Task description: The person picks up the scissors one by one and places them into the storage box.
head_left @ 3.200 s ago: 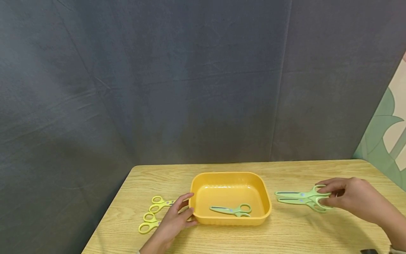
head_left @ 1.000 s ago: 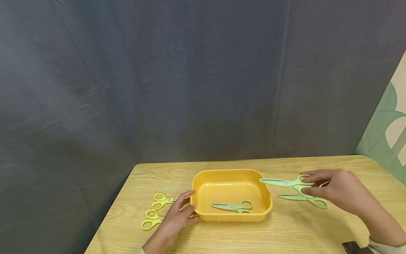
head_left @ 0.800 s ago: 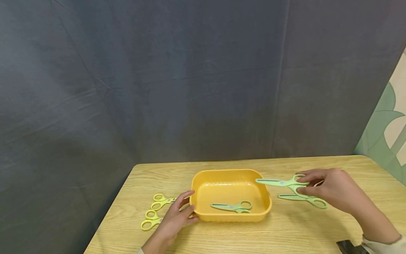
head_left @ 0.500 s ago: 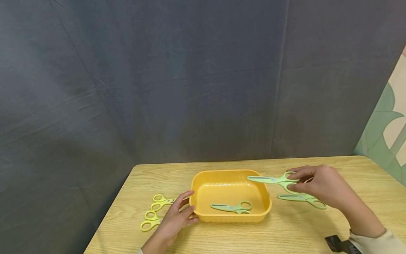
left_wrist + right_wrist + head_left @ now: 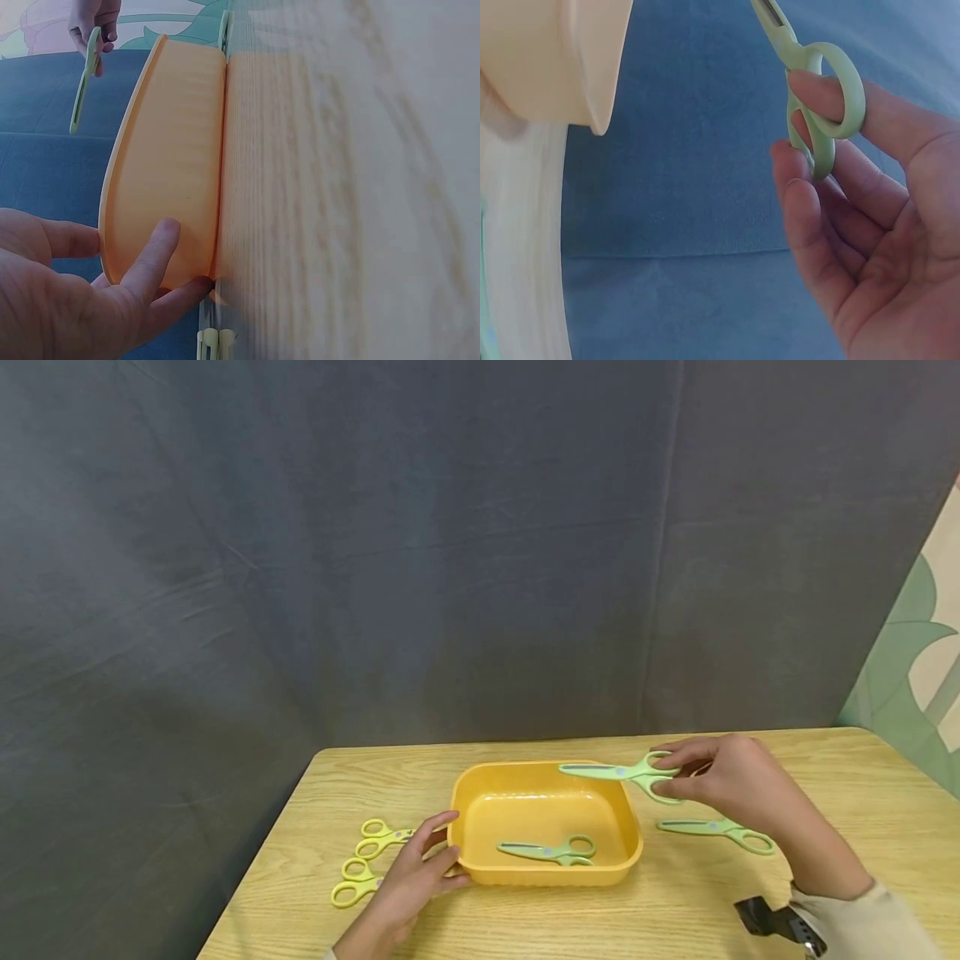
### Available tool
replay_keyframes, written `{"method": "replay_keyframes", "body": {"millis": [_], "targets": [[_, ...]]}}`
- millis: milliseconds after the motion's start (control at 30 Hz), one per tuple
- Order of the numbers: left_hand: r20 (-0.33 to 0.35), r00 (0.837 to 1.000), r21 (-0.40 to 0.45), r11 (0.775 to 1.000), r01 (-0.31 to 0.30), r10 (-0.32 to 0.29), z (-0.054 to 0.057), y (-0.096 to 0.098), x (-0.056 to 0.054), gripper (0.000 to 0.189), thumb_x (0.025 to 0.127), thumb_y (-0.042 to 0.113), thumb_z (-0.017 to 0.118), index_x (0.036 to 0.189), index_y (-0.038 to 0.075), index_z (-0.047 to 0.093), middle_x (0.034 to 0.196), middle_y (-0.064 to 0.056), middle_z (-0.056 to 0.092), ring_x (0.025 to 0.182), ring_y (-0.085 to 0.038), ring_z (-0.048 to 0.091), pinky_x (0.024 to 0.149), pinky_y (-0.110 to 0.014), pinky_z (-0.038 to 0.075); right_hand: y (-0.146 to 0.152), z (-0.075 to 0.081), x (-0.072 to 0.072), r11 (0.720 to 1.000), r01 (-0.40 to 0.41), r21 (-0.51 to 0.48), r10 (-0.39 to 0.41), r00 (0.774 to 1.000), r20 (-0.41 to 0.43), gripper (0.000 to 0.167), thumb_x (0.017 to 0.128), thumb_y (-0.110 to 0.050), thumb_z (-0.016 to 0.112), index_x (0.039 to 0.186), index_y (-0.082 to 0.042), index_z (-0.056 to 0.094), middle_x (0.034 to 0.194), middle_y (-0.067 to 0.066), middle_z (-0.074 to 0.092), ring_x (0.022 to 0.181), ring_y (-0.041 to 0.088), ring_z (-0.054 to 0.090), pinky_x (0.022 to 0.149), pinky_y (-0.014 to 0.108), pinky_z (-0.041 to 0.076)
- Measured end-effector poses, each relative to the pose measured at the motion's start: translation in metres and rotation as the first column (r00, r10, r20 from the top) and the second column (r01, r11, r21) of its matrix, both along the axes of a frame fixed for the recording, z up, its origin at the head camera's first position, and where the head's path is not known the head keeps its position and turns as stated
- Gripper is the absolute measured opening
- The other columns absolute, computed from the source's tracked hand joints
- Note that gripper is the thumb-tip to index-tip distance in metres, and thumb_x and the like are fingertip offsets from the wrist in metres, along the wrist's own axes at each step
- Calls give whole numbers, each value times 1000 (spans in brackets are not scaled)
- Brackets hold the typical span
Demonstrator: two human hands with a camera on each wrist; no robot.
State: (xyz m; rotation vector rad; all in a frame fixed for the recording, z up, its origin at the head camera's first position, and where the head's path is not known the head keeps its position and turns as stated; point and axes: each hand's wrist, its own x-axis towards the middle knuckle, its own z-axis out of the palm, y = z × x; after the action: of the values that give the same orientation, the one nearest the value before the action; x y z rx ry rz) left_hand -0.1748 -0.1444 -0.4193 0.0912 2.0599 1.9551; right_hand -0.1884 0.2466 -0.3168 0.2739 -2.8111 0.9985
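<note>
A yellow rectangular tray (image 5: pixel 551 876) rests on the wooden table. My left hand (image 5: pixel 416 877) holds its left end, with thumb and fingers spread around the corner in the left wrist view. Pale green scissors (image 5: pixel 613 772) hang in the air over the tray's back right rim, blades closed and pointing left. My right hand (image 5: pixel 723 777) pinches them by the handles; one finger passes through a loop (image 5: pixel 853 94) in the right wrist view. A second pair of green scissors (image 5: pixel 553 853) lies inside the tray, near its front wall.
Right of the tray, another pair of green scissors (image 5: pixel 708 828) lies on the table (image 5: pixel 570 927). Two pairs of yellow scissors (image 5: pixel 386 837) lie left of the tray, partly hidden behind my left hand. A dark curtain (image 5: pixel 480 568) hangs behind the table.
My right hand has lifted one of the two green scissors from the right of the table and carried it left to above the tray's rim. My left hand stays at the tray.
</note>
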Motion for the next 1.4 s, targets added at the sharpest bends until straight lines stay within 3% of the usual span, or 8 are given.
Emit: {"method": "replay_keyframes", "body": {"millis": [367,567,1400], "targets": [[3,1000,1,1000,1,-1,1,1,1,55,102,14,55,152,10,34,150,-28,34,106,-23,66,89,-35,62,-16,4,-3,999,-16,-31,16,1000,23,29,74,-43,86,97,-26,80,117,0,75,78,8,66,60,21,52],[-3,1000,2,1000,8,-8,1,3,0,55,102,13,54,153,9,33,151,-30,31,108,-22,65,89,-36,62,-22,-2,-2,997,-27,-78,31,998,52,28,74,-41,87,95,-24,80,119,1,74,78,10,66,59,23,53],[2,1000,10,1000,9,-9,2,2,4,55,103,11,54,153,9,32,151,-31,32,110,-23,65,90,-38,61,-35,-14,-7,992,-57,-113,67,994,81,25,74,-38,87,93,-25,80,118,1,74,84,13,67,60,24,54]]}}
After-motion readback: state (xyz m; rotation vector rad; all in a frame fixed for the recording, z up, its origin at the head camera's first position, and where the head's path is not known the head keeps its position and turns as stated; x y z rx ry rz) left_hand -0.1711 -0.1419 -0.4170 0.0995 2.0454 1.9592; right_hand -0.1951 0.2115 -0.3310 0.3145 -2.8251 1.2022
